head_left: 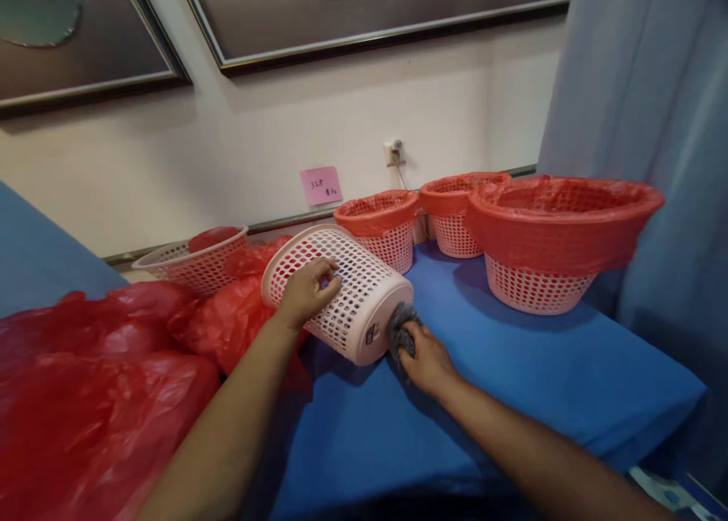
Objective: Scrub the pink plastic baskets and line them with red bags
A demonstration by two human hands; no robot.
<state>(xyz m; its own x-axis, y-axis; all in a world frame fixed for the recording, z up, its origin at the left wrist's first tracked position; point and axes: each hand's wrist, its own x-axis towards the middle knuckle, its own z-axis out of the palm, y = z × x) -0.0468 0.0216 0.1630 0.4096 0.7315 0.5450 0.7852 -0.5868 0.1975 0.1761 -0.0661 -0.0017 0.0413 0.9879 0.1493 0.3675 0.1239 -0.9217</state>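
A light pink perforated plastic wastebasket [364, 286] lies tilted on its side, with its base toward the right and its rim toward the left. My left hand [310, 290] is on its side wall with the fingers curled, steadying it. A dark grey cloth [400, 327] is bunched in my right hand [426, 358], which presses it against the edge of the basket's base. A small dark label sits on that base. Part of the cloth is hidden behind my fingers.
Red plastic bags [96, 400] are heaped at the left, before another pink basket [199, 263]. Red-lined baskets stand along the back, the nearest [540, 278] at the right. A blue cloth [489, 346] covers the table; a blue curtain [642, 111] hangs at the right.
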